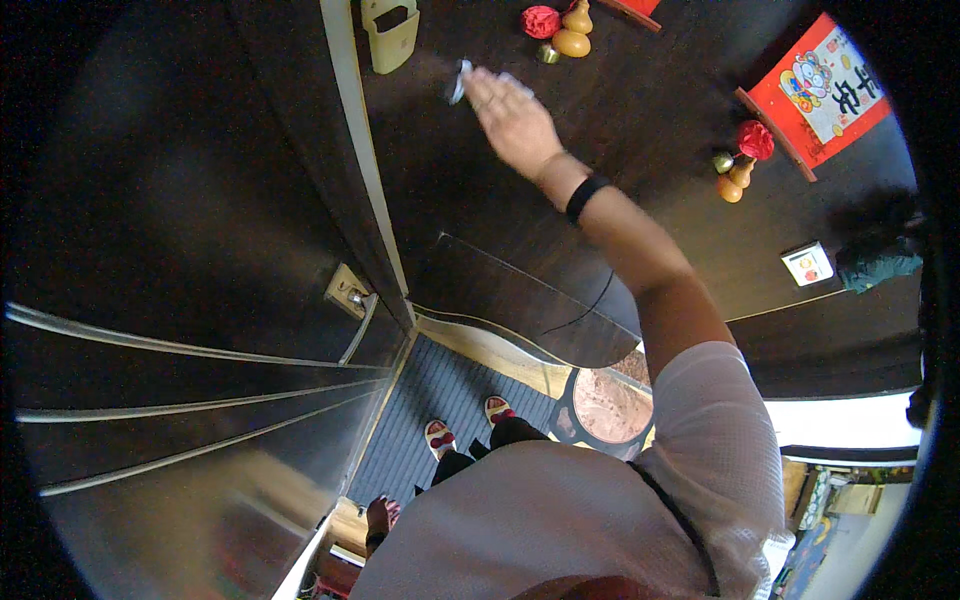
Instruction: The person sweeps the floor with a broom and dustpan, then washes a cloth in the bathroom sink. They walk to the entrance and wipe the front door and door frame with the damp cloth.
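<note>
My right hand [514, 124], with a black band on its wrist, is stretched out ahead against a dark wood-grain panel [480, 180]. Under its fingers is a crumpled white cloth or tissue [461, 81], pressed to the panel and mostly covered by the hand. Blur softens the fingers. Just left of it, a cream plastic holder [391, 45] is mounted on the panel. My left hand [382, 514] hangs low by my side at the lower left. It is small and dark there, and its grip is unclear.
Gourd ornaments [574, 41] and another gourd cluster [735, 180] hang with red flowers and bells. A red scroll [821, 97] bears writing. At left, a dark door [225, 225] has a metal lever handle [360, 322]. A thin black cord [592, 306] dangles above the striped mat [420, 382].
</note>
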A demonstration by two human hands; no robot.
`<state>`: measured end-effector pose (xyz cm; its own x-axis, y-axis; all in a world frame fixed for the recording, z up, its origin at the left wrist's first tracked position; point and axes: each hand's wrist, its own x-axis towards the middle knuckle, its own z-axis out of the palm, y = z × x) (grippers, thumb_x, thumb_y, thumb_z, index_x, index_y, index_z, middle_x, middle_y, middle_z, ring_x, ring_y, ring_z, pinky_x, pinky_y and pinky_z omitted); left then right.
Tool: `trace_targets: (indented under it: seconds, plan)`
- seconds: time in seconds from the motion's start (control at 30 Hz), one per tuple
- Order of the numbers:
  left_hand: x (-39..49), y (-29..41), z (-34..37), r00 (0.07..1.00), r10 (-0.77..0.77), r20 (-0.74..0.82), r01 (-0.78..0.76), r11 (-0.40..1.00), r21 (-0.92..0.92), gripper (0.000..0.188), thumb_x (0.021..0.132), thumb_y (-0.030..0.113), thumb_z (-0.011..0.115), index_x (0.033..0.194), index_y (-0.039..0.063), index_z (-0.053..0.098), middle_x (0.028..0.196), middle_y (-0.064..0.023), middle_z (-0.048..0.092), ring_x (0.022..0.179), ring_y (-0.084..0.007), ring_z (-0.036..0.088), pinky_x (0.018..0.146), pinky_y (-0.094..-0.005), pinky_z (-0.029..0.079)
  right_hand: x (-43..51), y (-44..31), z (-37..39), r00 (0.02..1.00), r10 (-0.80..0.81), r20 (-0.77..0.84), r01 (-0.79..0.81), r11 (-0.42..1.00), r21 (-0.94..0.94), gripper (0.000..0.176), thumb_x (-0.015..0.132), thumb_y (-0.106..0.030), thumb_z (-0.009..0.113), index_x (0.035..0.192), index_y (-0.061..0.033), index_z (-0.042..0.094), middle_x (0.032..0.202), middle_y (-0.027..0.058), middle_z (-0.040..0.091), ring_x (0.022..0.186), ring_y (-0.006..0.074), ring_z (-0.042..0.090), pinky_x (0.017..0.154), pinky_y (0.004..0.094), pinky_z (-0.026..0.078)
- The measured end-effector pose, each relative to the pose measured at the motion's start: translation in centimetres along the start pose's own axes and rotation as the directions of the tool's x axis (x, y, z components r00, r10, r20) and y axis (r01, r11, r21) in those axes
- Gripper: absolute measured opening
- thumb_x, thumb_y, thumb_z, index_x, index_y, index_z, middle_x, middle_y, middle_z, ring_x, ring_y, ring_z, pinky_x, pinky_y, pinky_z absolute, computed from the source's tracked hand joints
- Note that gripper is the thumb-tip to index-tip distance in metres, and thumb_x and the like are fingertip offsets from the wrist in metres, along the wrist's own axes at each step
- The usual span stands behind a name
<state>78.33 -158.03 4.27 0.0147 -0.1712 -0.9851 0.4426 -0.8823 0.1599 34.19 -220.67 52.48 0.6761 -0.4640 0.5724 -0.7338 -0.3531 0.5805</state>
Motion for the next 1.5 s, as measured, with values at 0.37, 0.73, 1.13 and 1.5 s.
trace_targets:
  seconds: [0.37, 0.73, 1.13, 1.5]
  plan:
    - [0.0, 0.0, -3.2, 0.996, 0.093, 0.000, -0.093, 0.994, 0.051, 0.043, 0.098, 0.041, 0.050, 0.134, 0.017, 0.049, 0.127, -0.0118, 0.059, 0.111, -0.0303, 0.060, 0.095, -0.0458, 0.047, -28.6, -5.5, 5.3, 0.733, -0.268, 0.625, -0.279, 0.720, 0.635, 0.054, 0.094, -0.004, 0.044, 0.148, -0.0094, 0.039, 0.149, 0.0098, 0.045, 0.137, 0.0285, 0.043, 0.117, 0.0391, 0.033]
    - [0.7, 4.0, -1.0, 0.988, 0.113, 0.104, -0.131, 0.975, 0.180, 0.041, 0.098, 0.036, 0.053, 0.131, 0.013, 0.053, 0.125, -0.0120, 0.061, 0.109, -0.0305, 0.061, 0.095, -0.0477, 0.048, -8.2, 10.1, -12.3, 0.955, 0.274, -0.116, -0.297, 0.906, -0.302, 0.048, 0.090, -0.012, 0.048, 0.137, -0.0067, 0.053, 0.148, 0.0068, 0.048, 0.135, 0.0242, 0.047, 0.110, 0.0407, 0.037]
    - [-2.5, 14.6, 9.7, 0.953, 0.221, 0.209, -0.292, 0.857, 0.425, 0.038, 0.099, 0.017, 0.052, 0.136, 0.010, 0.051, 0.115, -0.0099, 0.065, 0.093, -0.0219, 0.066, 0.081, -0.0417, 0.052, -33.5, 1.8, -6.7, 0.671, -0.047, 0.740, -0.482, 0.732, 0.482, 0.055, 0.098, -0.016, 0.039, 0.153, -0.0121, 0.030, 0.154, 0.0037, 0.038, 0.138, 0.0176, 0.041, 0.116, 0.0344, 0.034]
    - [-2.2, 11.4, 9.4, 0.855, 0.412, 0.315, -0.498, 0.486, 0.718, 0.037, 0.095, 0.020, 0.058, 0.130, 0.006, 0.055, 0.102, -0.0072, 0.064, 0.083, -0.0202, 0.063, 0.067, -0.0361, 0.051, -23.0, 15.5, -19.4, 0.860, 0.504, -0.075, -0.493, 0.787, -0.370, 0.049, 0.087, -0.016, 0.048, 0.135, -0.0096, 0.056, 0.146, 0.0062, 0.050, 0.133, 0.0246, 0.048, 0.111, 0.0429, 0.034]
